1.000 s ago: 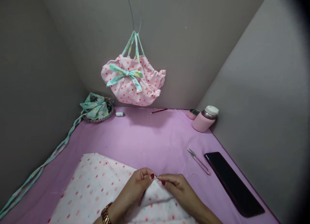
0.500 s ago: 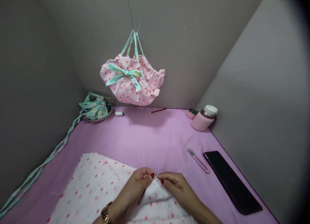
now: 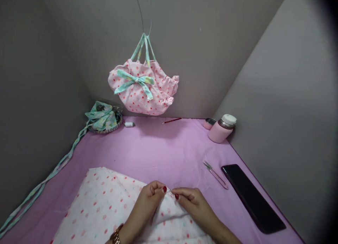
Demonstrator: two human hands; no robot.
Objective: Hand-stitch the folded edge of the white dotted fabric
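Dotted white fabric [image 3: 105,205] fills the lower centre of the frame, its raised edge running left to right between my hands. Left hand [image 3: 150,201] and right hand [image 3: 191,201] both pinch that edge, fingertips nearly touching; neither is nearer.

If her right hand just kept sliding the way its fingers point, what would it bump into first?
The right hand points left, fingertips nearly touching the left hand over the spotted white fabric. It would probably meet the left hand's thumb and forefinger first, though the gap between them is hard to judge.
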